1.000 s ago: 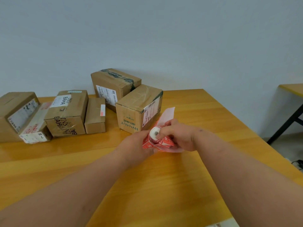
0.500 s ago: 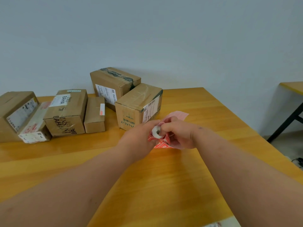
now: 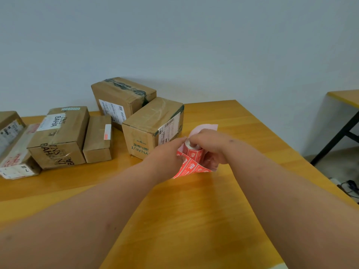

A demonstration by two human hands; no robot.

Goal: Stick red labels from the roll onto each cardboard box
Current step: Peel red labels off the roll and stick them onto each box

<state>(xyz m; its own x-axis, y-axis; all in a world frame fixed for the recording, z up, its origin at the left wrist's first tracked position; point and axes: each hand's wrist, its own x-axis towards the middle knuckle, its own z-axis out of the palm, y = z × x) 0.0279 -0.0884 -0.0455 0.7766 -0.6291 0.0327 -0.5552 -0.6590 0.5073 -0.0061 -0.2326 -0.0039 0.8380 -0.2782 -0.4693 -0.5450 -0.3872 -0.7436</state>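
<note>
label roll [image 3: 194, 151] btwn both grips, right hand [image 3: 210, 145] on top, left hand [image 3: 167, 154] beside

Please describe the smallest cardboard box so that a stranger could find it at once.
On the wooden table, look at the group of boxes by the wall. The smallest box lies between the box printed BAHA and the box nearest the hands. Only it is low, narrow and carries a small white-and-red sticker.
</note>
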